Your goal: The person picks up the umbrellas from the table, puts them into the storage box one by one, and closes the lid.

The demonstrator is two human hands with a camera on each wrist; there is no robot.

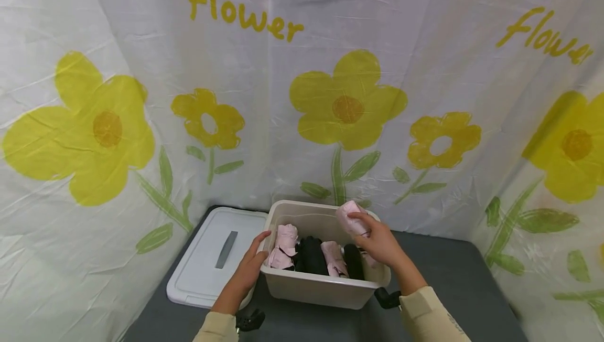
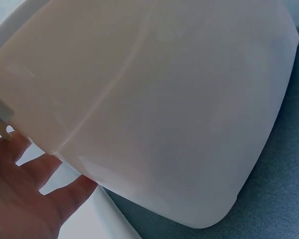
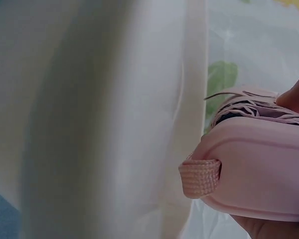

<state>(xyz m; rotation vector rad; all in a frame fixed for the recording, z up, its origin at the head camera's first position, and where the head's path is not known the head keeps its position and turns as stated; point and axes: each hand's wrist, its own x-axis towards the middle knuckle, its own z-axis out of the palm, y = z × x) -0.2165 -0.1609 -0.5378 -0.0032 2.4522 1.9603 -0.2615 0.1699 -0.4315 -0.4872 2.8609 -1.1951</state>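
My right hand (image 1: pixel 381 242) grips a pink folding umbrella (image 1: pixel 351 217) above the right part of a beige plastic bin (image 1: pixel 325 287). In the right wrist view the umbrella's smooth pink handle (image 3: pixel 269 169) shows, with a woven wrist strap (image 3: pixel 202 178) and folded fabric. My left hand (image 1: pixel 247 274) touches the bin's left side near the rim with fairly straight, spread fingers; their tips are partly hidden in the left wrist view. Inside the bin stand a pink umbrella (image 1: pixel 286 242), a black one (image 1: pixel 312 256), another pink one (image 1: pixel 333 258) and another black one (image 1: pixel 354 262).
A white lid (image 1: pixel 203 258) with a grey handle (image 1: pixel 227 250) lies left of the bin on the dark grey tabletop (image 1: pixel 439 279). A white curtain (image 1: pixel 264 121) printed with yellow flowers hangs close behind and at both sides.
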